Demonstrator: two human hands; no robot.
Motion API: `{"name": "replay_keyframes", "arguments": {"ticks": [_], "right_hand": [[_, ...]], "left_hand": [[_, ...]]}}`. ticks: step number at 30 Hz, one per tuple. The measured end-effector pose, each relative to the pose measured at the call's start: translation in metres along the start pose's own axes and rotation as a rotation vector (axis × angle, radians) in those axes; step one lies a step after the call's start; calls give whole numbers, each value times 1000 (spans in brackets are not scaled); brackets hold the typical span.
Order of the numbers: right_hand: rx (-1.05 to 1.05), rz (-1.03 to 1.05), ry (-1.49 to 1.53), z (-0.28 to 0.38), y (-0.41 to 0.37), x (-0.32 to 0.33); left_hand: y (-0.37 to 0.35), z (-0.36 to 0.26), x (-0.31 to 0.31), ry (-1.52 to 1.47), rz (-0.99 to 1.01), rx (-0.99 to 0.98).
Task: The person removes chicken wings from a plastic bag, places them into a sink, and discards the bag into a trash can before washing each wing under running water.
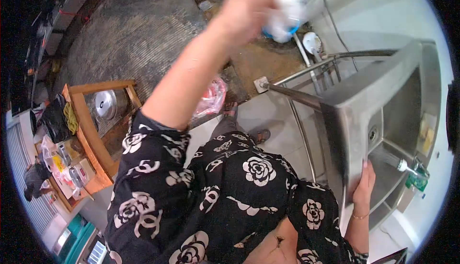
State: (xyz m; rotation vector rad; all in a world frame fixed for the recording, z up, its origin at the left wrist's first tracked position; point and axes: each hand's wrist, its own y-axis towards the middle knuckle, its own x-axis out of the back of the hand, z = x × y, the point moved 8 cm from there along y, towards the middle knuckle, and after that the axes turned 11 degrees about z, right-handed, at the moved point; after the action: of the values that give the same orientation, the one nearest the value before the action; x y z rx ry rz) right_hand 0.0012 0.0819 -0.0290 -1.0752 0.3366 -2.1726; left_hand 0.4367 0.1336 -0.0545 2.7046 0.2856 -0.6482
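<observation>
My left hand is raised over the floor ahead, its fingers closed on a white bundle. Motion smears the bundle, and I cannot tell whether it is cloth or plastic. Behind it, a blue rim shows low by the wall. My right hand lies with straight fingers along the front edge of a stainless steel sink. Inside the basin is a round drain. A white nozzle points into the sink beside a green container. Something yellow sits on the back ledge.
Metal legs and pipes stand under the sink. A pink plastic bag lies on the floor near my feet. To the left, a wooden frame surrounds a lidded metal pot. A person is at the far left.
</observation>
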Motion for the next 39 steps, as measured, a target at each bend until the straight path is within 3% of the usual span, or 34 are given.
{"name": "replay_keyframes", "arguments": {"ticks": [1, 3, 4, 6, 7, 9, 10, 11, 13, 17, 20, 24, 27, 30, 31, 33, 35, 37, 39], "right_hand": [[-15, -21, -6, 1, 1, -1], [-52, -64, -17, 2, -1, -1], [-50, -63, -79, 2, -1, 0], [-39, -58, -202, 2, -1, 4], [-86, 29, -139, 5, 1, 0], [-229, -82, -281, -35, -19, 21], [-184, -123, -406, -42, -24, 27], [-145, -172, -533, -49, -30, 33], [-173, -119, -353, -49, -26, 33], [-241, -256, -174, -100, -50, 67], [-287, -350, -160, -118, -62, 85], [-390, -342, -157, -102, -43, 66], [-436, -332, -156, -97, -31, 59], [-464, -334, -154, -93, -24, 56], [-472, -334, -153, -93, -23, 55], [-487, -333, -148, -94, -20, 53], [-499, -334, -139, -95, -17, 51], [-510, -334, -131, -96, -18, 51], [-517, -333, -124, -95, -15, 46]], "left_hand": [[-13, 4, 47, 136, -21, 32], [-70, 21, 130, 203, -461, 210], [-98, 38, 175, 413, -521, 295], [-147, 56, 195, 469, -580, 469], [-178, 84, 220, 659, -554, 559], [-247, 160, 256, 711, -451, 629], [-269, 182, 251, 657, -460, 756], [-281, 185, 241, 902, -436, 853], [-316, 218, 238, 1155, -470, 826], [-356, 272, 241, 1232, -446, 1181], [-366, 318, 239, 1367, -395, 1136], [-383, 368, 252, 1225, -488, 1293], [-410, 420, 259, 1277, -262, 1510], [-462, 492, 288, 994, -206, 1633], [-466, 495, 295, 1000, -261, 1544], [-473, 488, 300, 1234, -114, 1660], [-469, 463, 316, 1324, -186, 1759], [-471, 435, 335, 1245, -487, 1848], [-447, 414, 326, 1109, -555, 1800]]}}
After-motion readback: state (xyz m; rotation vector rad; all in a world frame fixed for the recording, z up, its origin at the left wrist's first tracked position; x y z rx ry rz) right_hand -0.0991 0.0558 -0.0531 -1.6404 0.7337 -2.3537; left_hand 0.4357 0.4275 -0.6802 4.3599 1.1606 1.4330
